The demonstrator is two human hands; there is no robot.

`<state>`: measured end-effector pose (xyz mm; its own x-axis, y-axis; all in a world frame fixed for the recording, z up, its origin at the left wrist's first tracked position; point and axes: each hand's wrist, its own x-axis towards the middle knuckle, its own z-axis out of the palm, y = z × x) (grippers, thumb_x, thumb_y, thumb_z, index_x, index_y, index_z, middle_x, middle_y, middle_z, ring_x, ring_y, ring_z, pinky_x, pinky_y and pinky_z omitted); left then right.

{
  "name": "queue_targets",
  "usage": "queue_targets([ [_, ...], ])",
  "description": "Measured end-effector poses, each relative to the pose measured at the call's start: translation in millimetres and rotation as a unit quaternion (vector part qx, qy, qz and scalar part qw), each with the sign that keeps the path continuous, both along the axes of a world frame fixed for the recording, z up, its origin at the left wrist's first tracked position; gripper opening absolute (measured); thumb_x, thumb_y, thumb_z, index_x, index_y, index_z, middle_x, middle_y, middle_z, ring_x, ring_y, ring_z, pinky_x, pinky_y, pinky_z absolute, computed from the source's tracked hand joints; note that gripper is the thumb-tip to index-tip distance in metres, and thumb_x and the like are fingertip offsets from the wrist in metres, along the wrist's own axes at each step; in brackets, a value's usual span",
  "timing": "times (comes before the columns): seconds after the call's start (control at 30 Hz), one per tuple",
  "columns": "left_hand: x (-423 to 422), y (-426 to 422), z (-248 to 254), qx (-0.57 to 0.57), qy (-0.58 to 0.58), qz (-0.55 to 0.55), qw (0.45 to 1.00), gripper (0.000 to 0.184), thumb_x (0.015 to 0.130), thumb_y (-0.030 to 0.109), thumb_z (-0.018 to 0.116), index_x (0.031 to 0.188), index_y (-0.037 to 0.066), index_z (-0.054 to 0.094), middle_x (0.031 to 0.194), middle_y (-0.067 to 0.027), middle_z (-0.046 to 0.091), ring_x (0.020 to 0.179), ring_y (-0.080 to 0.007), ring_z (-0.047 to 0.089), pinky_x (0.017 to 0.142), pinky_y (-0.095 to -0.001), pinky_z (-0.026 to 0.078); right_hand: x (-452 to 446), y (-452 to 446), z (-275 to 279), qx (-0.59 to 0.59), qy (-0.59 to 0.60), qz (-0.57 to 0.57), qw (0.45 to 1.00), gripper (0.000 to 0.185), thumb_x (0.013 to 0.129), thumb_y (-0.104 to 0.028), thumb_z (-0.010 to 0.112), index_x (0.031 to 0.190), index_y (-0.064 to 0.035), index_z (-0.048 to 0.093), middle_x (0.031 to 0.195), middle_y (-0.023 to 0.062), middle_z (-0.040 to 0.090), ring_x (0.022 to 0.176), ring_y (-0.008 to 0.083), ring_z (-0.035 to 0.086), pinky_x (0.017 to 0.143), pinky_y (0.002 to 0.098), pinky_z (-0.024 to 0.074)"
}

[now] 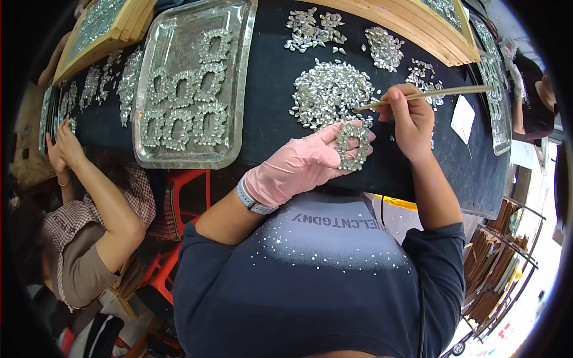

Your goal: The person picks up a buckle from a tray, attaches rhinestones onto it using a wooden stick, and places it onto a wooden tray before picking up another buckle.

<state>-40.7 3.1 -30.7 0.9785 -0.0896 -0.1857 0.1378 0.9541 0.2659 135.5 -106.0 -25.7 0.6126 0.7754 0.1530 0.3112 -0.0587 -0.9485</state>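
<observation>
My left hand (304, 156), in a pink glove, holds a rhinestone-covered rectangular frame piece (352, 147) with an open centre. Bare and pinched, my right hand (410, 119) grips a thin wooden stick (441, 93). The stick's left tip points at the edge of a large pile of silvery teardrop rhinestones (331, 89), just above the frame piece; I cannot tell whether a stone is on the tip. Smaller heaps of rhinestones (384, 49) lie beyond the pile. A white card (462, 119) lies to the right of my right hand.
A clear plastic tray (239, 119) at left holds several similar frame pieces. Wooden frames (412, 30) stand at the back. A co-worker's hands (67, 146) are at the far left, another person (531, 89) at far right. A red chair (191, 197) is beside me.
</observation>
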Motion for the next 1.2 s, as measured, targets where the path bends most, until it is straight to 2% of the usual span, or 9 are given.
queue_targets([
  [0.13,0,3,3,-0.017,0.000,-0.010,1.000,0.065,0.074,-0.003,0.047,0.135,0.001,0.026,0.133,-0.0138,0.038,0.120,-0.0221,0.043,0.103,-0.0337,0.032,2,-4,0,0.069,-0.027,0.010,0.997,0.023,0.095,-0.020,0.046,0.084,-0.0009,0.054,0.070,0.0069,0.057,0.056,0.0102,0.053,0.052,0.0212,0.0437],
  [0.27,-1,2,1,-0.028,-0.001,-0.014,1.000,0.064,0.075,-0.005,0.045,0.135,0.002,0.026,0.132,-0.0117,0.039,0.119,-0.0200,0.044,0.102,-0.0322,0.034,6,-5,0,0.053,0.048,-0.015,0.997,0.022,0.095,-0.018,0.045,0.084,-0.0004,0.053,0.072,0.0081,0.057,0.059,0.0108,0.054,0.053,0.0222,0.0440],
  [0.4,0,2,0,-0.025,-0.005,-0.011,1.000,0.064,0.075,-0.004,0.046,0.135,0.002,0.027,0.132,-0.0114,0.039,0.119,-0.0198,0.044,0.102,-0.0325,0.033,4,-6,-2,0.061,0.028,0.027,0.997,0.022,0.095,-0.018,0.043,0.085,-0.0003,0.052,0.074,0.0088,0.057,0.060,0.0105,0.054,0.054,0.0226,0.0440],
  [0.5,0,3,2,-0.021,-0.004,-0.014,1.000,0.064,0.075,-0.003,0.046,0.135,0.002,0.027,0.132,-0.0113,0.039,0.119,-0.0198,0.043,0.103,-0.0327,0.033,1,-6,1,0.026,-0.102,0.069,0.992,0.022,0.096,-0.019,0.041,0.087,-0.0005,0.050,0.076,0.0101,0.057,0.061,0.0111,0.054,0.054,0.0235,0.0441],
  [0.6,0,4,3,-0.015,0.000,-0.018,1.000,0.064,0.075,-0.003,0.047,0.135,0.002,0.027,0.133,-0.0111,0.039,0.120,-0.0199,0.043,0.103,-0.0329,0.032,3,-10,2,0.083,-0.071,0.061,0.992,0.021,0.096,-0.018,0.041,0.087,-0.0003,0.050,0.077,0.0107,0.057,0.061,0.0120,0.054,0.055,0.0238,0.0444],
  [0.7,1,0,0,0.000,-0.005,0.008,1.000,0.067,0.073,0.003,0.054,0.134,-0.002,0.026,0.135,-0.0174,0.036,0.125,-0.0269,0.038,0.106,-0.0379,0.029,1,-15,5,0.117,-0.046,0.058,0.990,0.021,0.096,-0.017,0.041,0.088,-0.0001,0.051,0.078,0.0112,0.057,0.061,0.0128,0.054,0.055,0.0241,0.0447],
  [0.8,0,0,1,0.000,0.002,0.007,1.000,0.068,0.073,0.003,0.054,0.134,-0.003,0.027,0.135,-0.0178,0.036,0.125,-0.0273,0.038,0.106,-0.0380,0.029,2,-18,6,0.139,-0.035,0.066,0.987,0.021,0.095,-0.016,0.041,0.088,0.0000,0.051,0.078,0.0117,0.057,0.061,0.0135,0.054,0.056,0.0244,0.0449],
  [1.03,1,0,3,0.010,0.006,0.004,1.000,0.068,0.072,0.004,0.055,0.134,-0.003,0.027,0.135,-0.0184,0.036,0.125,-0.0280,0.038,0.106,-0.0381,0.028,7,-15,1,0.064,-0.196,0.106,0.973,0.016,0.094,-0.012,0.045,0.087,0.0012,0.051,0.077,0.0097,0.056,0.061,0.0114,0.051,0.055,0.0223,0.0424],
  [1.2,1,0,4,0.016,0.009,0.001,1.000,0.068,0.072,0.004,0.055,0.134,-0.003,0.027,0.136,-0.0185,0.035,0.125,-0.0286,0.037,0.106,-0.0381,0.028,8,-13,4,0.057,-0.233,0.113,0.964,0.014,0.093,-0.010,0.047,0.086,0.0015,0.052,0.076,0.0086,0.056,0.061,0.0106,0.050,0.055,0.0215,0.0408],
])
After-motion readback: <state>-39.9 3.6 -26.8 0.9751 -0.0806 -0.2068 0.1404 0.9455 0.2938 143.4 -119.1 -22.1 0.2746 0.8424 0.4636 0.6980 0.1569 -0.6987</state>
